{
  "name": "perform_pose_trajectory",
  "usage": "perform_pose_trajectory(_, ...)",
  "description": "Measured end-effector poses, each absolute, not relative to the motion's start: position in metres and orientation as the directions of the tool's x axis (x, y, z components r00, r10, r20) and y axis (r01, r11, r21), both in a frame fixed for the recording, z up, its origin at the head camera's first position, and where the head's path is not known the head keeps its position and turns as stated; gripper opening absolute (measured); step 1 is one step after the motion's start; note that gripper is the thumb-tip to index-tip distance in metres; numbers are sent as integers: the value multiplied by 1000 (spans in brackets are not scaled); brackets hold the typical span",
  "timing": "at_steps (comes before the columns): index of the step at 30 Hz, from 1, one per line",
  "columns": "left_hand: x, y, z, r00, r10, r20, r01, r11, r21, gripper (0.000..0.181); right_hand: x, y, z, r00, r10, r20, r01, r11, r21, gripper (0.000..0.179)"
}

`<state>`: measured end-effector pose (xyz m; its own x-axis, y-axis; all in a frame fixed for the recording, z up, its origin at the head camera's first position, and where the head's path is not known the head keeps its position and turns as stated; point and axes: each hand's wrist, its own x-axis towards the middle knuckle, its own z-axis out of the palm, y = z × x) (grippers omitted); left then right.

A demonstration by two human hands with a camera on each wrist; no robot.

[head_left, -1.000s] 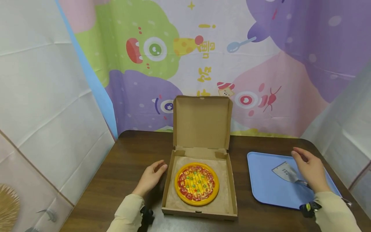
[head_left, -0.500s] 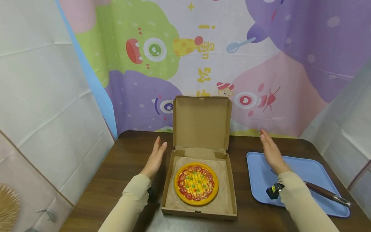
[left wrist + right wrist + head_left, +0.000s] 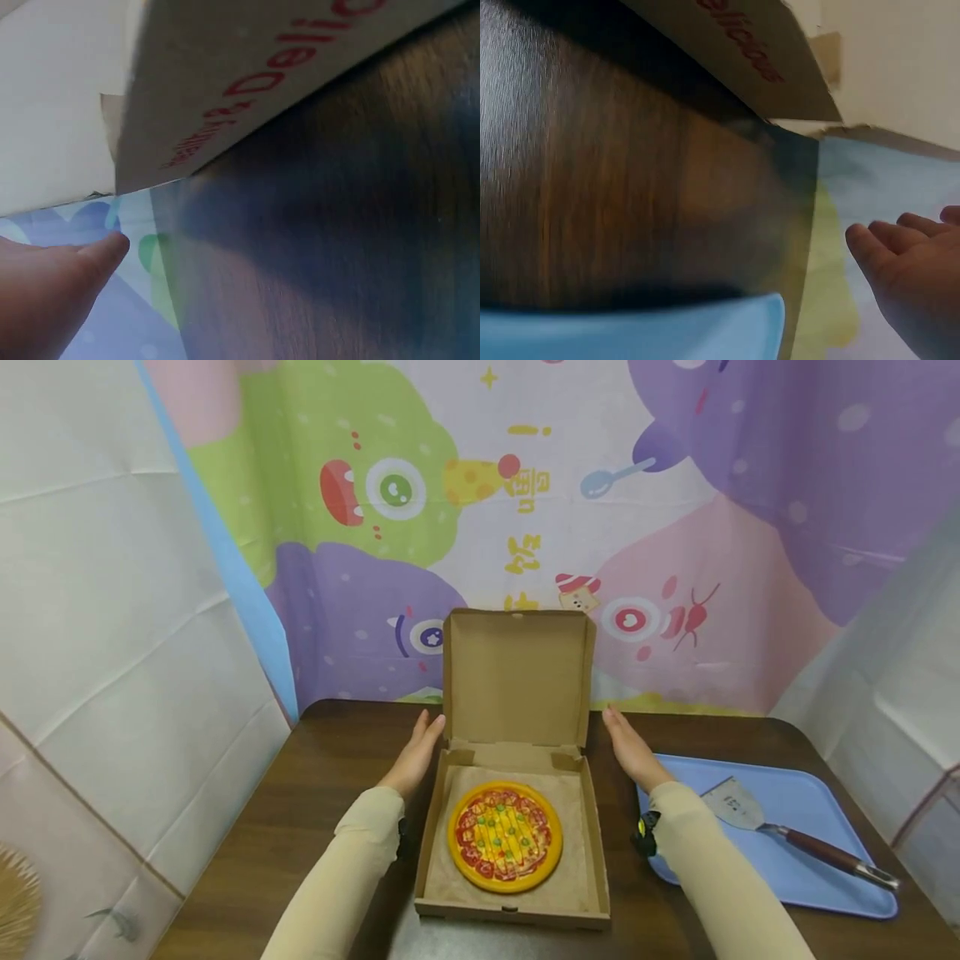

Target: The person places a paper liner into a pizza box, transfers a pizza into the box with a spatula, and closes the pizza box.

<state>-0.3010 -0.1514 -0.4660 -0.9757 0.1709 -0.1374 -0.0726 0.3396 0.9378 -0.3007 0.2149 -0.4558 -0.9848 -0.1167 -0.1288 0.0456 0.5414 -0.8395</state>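
A cardboard pizza box stands on the table with its lid raised upright. Inside lies a round toy pizza on brown paper. My left hand is beside the lid's left edge, fingers straight and holding nothing. On the other side, my right hand is held near the lid's right edge, also straight-fingered and without anything in it. In the left wrist view red lettering shows on the box's side wall. The right wrist view has the right-hand fingers apart from the cardboard.
At the right a blue tray carries a pizza spatula with a brown handle; my right forearm crosses the tray's left part. Behind the dark wooden table hangs a cartoon-printed curtain.
My right hand has moved left from over the spatula to beside the lid, uncovering the spatula on the tray. My left hand has moved forward along the box, its fingers straightening.
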Motion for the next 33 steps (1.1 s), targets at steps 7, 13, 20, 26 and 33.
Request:
perform_pose_trajectory(7, -306, -147, -469, -970, 197, -140, -66, 338, 939, 85, -312, 200, -465, -976, -148, -158, 54, 540, -840, 77)
perform_pose_trajectory(13, -306, -143, -462, -951, 287, -113, -40, 249, 968, 76, -313, 193, -466, -978, -162, -128, 26, 519, -854, 78)
perform_pose_trajectory(20, -310, -138, -462, -961, 263, -89, -29, 224, 974, 76, -313, 190, -465, -978, -169, -126, 43, 424, -904, 78)
perform_pose_trajectory(26, -309, -137, -458, -963, 249, -98, -42, 222, 974, 77, -311, 188, -459, -975, -168, -143, 62, 416, -907, 78)
perform_pose_trajectory(33, -307, -136, -455, -961, 266, -69, -21, 179, 984, 74, -308, 189, -455, -976, -168, -141, 58, 422, -905, 80)
